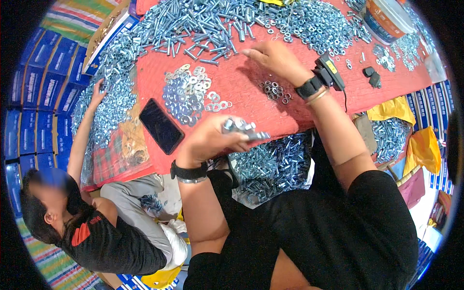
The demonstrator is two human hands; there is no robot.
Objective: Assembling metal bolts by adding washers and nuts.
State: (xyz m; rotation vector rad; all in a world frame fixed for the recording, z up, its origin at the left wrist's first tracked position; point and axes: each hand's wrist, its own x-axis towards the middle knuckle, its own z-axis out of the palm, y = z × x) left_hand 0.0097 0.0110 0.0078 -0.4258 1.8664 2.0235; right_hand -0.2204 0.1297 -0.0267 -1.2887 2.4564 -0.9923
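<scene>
My left hand (210,141) is closed around several bolts (239,126); they lie side by side with their heads and ends sticking out. It is held above the table's near edge and looks slightly blurred. My right hand (276,60) reaches across the red cloth to the near edge of the big heap of bolts (203,24). Its fingers stretch leftward, and nothing shows in them. Below it lies a small cluster of dark spring washers (274,92). Flat washers (189,94) are spread left of it, beyond my left hand.
A black phone (161,125) lies on the red cloth (241,104). Nuts (314,29) are heaped at the back, near a plastic bucket (386,21). At left, a co-worker (96,227) reaches into small hardware (113,106). More bolts (273,166) fill a container below the edge. Blue boxes (36,135) are stacked left.
</scene>
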